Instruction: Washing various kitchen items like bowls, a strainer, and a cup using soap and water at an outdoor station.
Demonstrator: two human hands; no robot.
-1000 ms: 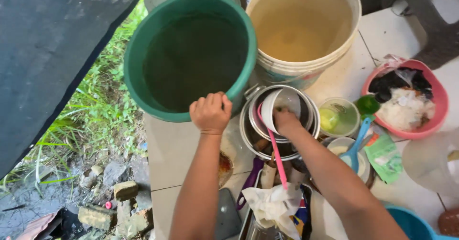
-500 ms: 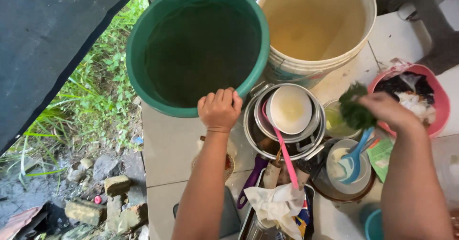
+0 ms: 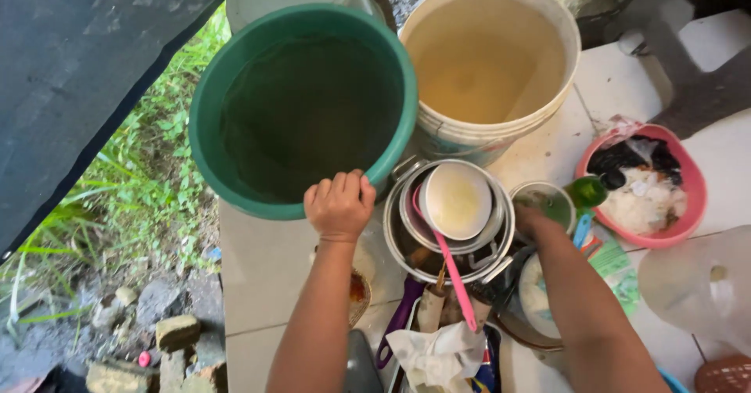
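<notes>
Left hand: fingers curled over near rim of green bucket, gripping it; bucket w/ dark water sits at tiled counter's left edge.
Right hand: at small clear container, finger state can't tell.
Between: steel pot w/ white bowl, pink utensil.
Progress, judged: dishes stacked dirty, washing barely begun.

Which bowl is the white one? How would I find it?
Find the big green bucket that the left hand grips. Right beside it sits a stack of metal pots. The white bowl rests on top, tilted, the only white dish there.
</notes>
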